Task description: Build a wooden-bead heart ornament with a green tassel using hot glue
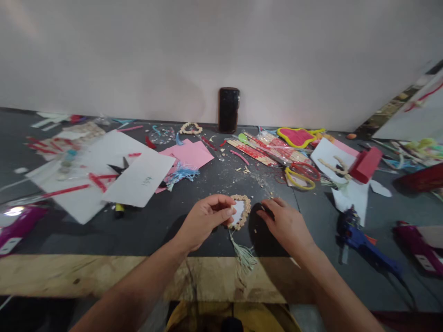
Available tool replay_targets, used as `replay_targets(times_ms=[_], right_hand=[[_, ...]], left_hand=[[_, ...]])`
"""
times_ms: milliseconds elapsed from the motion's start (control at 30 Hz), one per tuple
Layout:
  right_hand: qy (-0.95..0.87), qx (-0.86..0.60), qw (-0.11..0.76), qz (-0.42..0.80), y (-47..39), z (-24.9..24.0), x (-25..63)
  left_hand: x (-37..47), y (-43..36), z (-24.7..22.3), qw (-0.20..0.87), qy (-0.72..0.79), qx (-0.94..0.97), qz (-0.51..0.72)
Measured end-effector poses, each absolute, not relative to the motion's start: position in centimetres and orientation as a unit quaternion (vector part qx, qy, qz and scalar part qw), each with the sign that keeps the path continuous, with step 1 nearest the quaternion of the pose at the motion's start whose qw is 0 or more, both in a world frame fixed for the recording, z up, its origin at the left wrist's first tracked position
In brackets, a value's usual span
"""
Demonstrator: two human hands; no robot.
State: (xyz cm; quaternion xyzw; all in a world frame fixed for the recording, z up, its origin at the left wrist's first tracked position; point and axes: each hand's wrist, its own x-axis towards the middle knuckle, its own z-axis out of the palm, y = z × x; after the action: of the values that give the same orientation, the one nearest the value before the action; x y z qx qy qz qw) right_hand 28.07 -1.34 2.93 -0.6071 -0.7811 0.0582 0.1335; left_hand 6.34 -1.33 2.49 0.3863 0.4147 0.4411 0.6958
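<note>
Between thumb and fingers, my left hand (212, 213) grips a small white paper ornament (237, 211) edged with beige bead-like pieces. A pale green tassel (245, 256) hangs from its lower end, over the wooden table edge. To the right of the ornament and apart from it, my right hand (285, 221) hovers low over the dark tabletop. Its thumb and index fingertip are slightly apart, with nothing visible between them. One small beige piece (255, 231) lies just below those fingertips.
A blue glue gun (363, 246) lies right, beside a red box (366, 165). Scissors with red and yellow handles (300, 177) rest behind my right hand. Pink paper (190, 153), white sheets (141, 180) and a blue tassel (182, 174) lie left. A phone (229, 109) leans on the wall.
</note>
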Motion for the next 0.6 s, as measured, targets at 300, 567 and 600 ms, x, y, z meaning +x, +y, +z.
replay_targets(times_ms=[300,567,600], right_hand=[[-0.642,-0.755,0.061,-0.117,-7.4,6.1,41.9],[-0.668,-0.738,0.023,-0.088,-8.7,1.7,46.9],[-0.662,-0.744,0.025,-0.087,-8.7,1.9,46.9]], left_hand=[[6.1,-1.8,2.8,0.72,0.405,0.369,0.425],[6.3,-1.6,2.2,0.716,0.418,0.375,0.415],[6.3,-1.5,2.1,0.715,0.419,0.374,0.416]])
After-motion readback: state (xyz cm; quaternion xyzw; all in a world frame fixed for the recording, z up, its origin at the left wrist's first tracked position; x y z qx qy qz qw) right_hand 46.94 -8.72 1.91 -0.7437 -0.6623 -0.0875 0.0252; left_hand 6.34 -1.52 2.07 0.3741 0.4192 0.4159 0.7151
